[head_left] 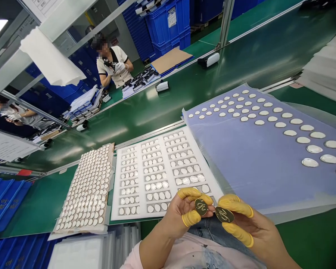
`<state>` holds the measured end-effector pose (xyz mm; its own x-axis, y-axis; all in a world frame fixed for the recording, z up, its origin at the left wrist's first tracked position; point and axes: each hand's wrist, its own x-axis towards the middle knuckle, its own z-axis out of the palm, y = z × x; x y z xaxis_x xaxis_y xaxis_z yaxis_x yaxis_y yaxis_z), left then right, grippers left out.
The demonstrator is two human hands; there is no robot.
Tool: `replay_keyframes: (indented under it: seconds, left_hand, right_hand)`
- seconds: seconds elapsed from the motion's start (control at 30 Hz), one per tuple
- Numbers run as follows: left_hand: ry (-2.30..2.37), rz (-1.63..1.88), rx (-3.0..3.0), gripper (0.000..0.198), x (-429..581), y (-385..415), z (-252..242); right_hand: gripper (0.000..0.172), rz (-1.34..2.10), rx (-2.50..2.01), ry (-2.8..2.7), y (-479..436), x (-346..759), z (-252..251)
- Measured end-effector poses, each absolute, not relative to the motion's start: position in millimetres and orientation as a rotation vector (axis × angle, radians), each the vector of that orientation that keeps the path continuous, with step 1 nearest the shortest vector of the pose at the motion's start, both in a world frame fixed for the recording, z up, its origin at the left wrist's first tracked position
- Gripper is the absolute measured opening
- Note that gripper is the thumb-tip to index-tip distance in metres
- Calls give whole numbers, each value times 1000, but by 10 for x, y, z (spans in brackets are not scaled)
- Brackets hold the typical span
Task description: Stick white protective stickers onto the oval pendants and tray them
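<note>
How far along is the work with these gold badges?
Looks done: rows of ovals lie on the far part of the lavender sheet. In hand: the left hand pinches a gold badge, the right hand a second gold badge, both face up. Left, probably: the sheet's near part is bare, and the white tray and the packed backing sheet hold many pieces. Perhaps under halfway.

Your left grip (pixel 184 213) is raised just in front of the near right corner of the white tray (pixel 116 186), palm toward you, with thumb and forefinger in yellow fingertip covers pinching a gold disc (pixel 201 206). Your right grip (pixel 245 224) sits just right of that corner, close beside the left, its covered fingers curled around a second gold disc (pixel 224 215). Both wrists angle inward toward each other.
</note>
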<state>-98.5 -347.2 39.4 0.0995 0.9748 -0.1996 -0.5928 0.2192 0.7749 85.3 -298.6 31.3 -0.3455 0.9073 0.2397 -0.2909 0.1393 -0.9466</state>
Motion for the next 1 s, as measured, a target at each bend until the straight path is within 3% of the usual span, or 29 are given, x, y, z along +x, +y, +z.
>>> replay_keyframes:
  seconds: [0.57, 0.8, 1.0]
  left_hand:
    - [808, 1306, 464, 63, -966, -3455, 393]
    - [772, 1347, 428, 54, -1022, -3416, 353]
    - [995, 1118, 761, 47, -1488, -3468, 272]
  right_hand:
    - [34, 1494, -839, -1257, -3094, 742, 56]
    - [31, 1512, -902, -1279, -3041, 719, 59]
    - [37, 1479, -927, -1441, -2887, 623, -46]
